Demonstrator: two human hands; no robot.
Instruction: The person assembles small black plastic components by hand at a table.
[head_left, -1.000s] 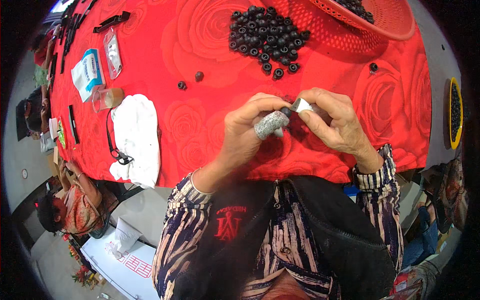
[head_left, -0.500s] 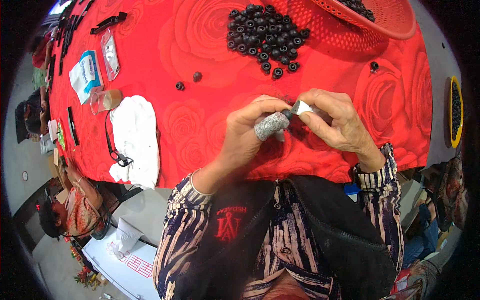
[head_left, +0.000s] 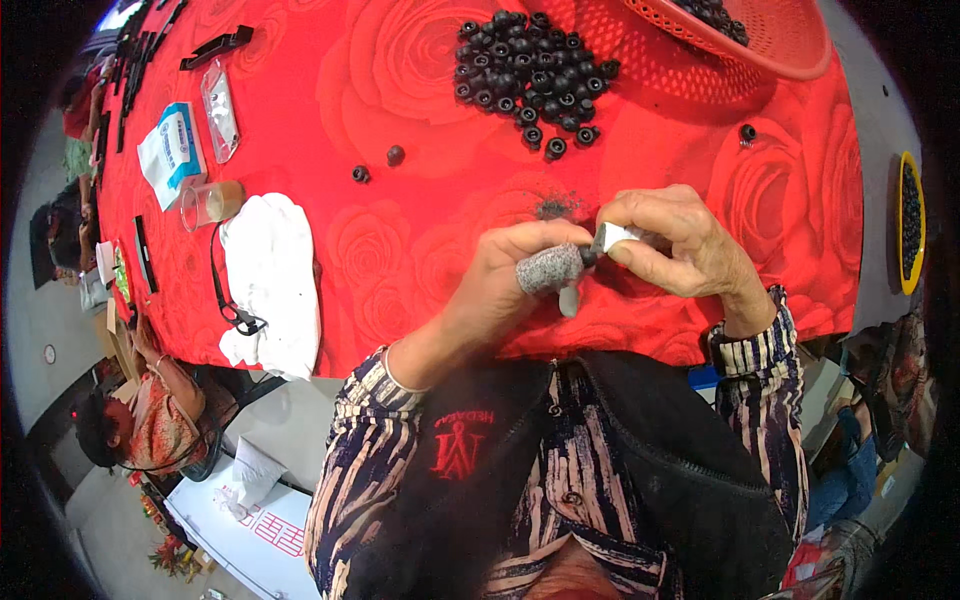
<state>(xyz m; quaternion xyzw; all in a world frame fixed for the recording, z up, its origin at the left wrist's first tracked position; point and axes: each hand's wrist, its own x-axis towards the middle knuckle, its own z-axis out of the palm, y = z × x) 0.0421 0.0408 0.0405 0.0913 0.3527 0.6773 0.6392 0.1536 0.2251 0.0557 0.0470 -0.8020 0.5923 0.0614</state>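
Note:
My left hand (head_left: 505,275) pinches a small round black part (head_left: 588,256) between thumb and forefinger. A speckled grey sleeve (head_left: 549,270) wraps that forefinger, and a pale smooth cover (head_left: 569,301) shows on another fingertip. In my right hand (head_left: 680,245), thumb and forefinger grip a small flat blade with a white wrapping (head_left: 614,237). Its dark end meets or nearly meets the black part; I cannot tell which. Fine black shavings (head_left: 556,208) lie on the red cloth just beyond my hands. Farther off sits a pile of similar black parts (head_left: 535,75).
A red plastic basket (head_left: 770,45) holding black parts stands at the far right. Two loose parts (head_left: 395,155) lie left of the pile. To the left are a white cloth (head_left: 268,280), a clear cup (head_left: 210,203) and a tissue pack (head_left: 172,150). Another person (head_left: 165,410) sits at the left.
Both hands have shifted slightly nearer to me, and the left has turned a little, baring the pale fingertip cover. The shavings beyond my hands now show more plainly.

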